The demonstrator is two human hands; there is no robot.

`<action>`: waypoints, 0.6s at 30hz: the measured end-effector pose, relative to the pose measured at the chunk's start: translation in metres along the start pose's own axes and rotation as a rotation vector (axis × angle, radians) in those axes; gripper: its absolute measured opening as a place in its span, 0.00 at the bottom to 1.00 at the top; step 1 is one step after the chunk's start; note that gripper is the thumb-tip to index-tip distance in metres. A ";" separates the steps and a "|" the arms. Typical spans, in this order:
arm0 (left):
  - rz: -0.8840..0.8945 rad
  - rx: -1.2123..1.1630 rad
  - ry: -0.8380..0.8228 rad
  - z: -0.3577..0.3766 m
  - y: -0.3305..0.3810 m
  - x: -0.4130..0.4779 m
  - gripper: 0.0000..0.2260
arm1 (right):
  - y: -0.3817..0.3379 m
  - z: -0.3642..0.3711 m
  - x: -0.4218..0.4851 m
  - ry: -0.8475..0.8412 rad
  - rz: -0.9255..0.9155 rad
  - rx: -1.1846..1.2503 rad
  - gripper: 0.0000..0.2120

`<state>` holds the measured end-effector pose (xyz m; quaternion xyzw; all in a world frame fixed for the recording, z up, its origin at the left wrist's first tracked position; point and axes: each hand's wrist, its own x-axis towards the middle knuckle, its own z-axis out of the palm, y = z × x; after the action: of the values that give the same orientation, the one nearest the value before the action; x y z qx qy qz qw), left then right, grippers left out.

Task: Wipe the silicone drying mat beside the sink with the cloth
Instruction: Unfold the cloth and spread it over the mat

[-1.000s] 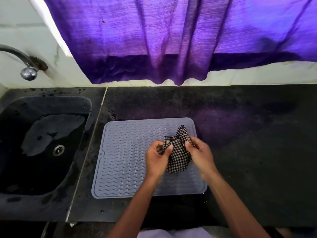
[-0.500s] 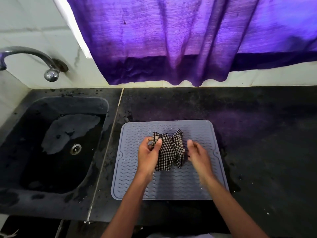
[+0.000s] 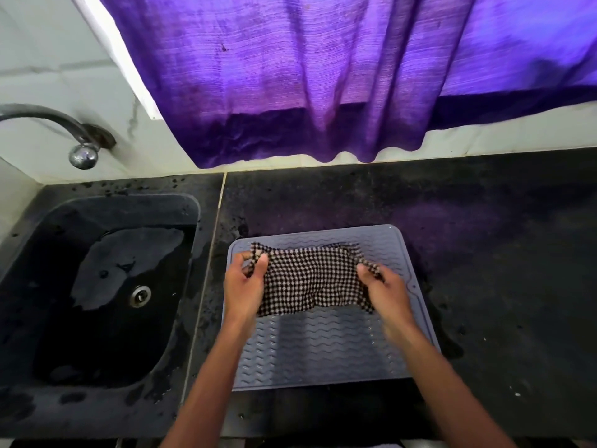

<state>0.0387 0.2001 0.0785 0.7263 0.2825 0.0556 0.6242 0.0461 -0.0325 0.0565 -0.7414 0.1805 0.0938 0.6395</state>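
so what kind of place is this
Most likely a home kitchen counter. A dark sink with a wall tap sits beside a dark stone worktop, and a ribbed grey drying mat lies on it, under a purple curtain.

Both bare forearms reach forward from the lower edge of the view, angling slightly toward each other; the left hand (image 3: 244, 286) is curled, thumb and fingers pinched together on the left upper corner of a black-and-white checked cloth (image 3: 311, 279); the right hand (image 3: 384, 291) pinches its right upper corner likewise, knuckles up; the hands are well apart, the cloth spread between them.
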 end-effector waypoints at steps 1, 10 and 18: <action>-0.007 0.074 -0.036 -0.007 -0.006 0.007 0.07 | -0.001 -0.008 0.003 -0.006 0.026 -0.035 0.05; -0.036 0.291 -0.178 -0.006 -0.056 0.002 0.29 | 0.024 -0.002 0.019 0.095 -0.010 -0.468 0.17; 0.071 0.255 -0.149 -0.012 -0.060 -0.001 0.19 | -0.011 0.020 0.012 0.147 -0.168 -0.638 0.13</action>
<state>0.0118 0.2139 0.0248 0.8115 0.2141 -0.0129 0.5436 0.0630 -0.0136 0.0591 -0.9212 0.1258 0.0389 0.3661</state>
